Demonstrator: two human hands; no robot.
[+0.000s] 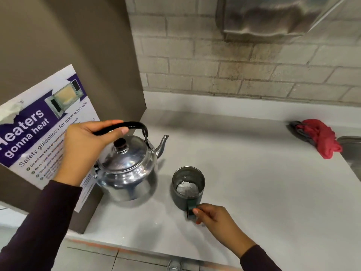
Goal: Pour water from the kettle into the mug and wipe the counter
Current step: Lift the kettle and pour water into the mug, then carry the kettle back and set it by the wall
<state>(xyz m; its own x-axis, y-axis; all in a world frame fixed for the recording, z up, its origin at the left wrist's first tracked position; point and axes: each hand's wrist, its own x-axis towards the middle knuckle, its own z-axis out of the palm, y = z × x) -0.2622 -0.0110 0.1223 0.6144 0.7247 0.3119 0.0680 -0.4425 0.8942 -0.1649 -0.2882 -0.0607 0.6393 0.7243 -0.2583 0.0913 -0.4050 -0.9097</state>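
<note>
Hands first: the left hand (86, 147) comes in from the lower left in a dark sleeve, wrist bent up, with the fingers curled tight around the black handle (125, 126) of the kettle (127, 169) — thumb tip showing just under the handle, so it's a full closed grip. The kettle is shiny metal with a black knob on its lid, spout (163, 144) pointing toward the back right, and it sits upright near the left end of the counter (254, 182); I can't tell whether its base is resting on the surface or just lifted off. The right hand (213, 217) reaches in from the lower right, also dark-sleeved, forearm angled toward the middle of the counter, with the fingers pinched shut on the small handle of the mug (186, 186). The mug is dark outside, metal inside, standing upright on the counter just right of the kettle and near the front edge — something pale glints at the bottom of it, though what it is I can't make out. Over at the right end of the counter, well apart from both hands, a crumpled red cloth (320, 139) lies beside the rim of a sink (351, 149). Behind the kettle, a microwave safety poster (39, 133) is stuck on the brown panel at the left end.
</note>
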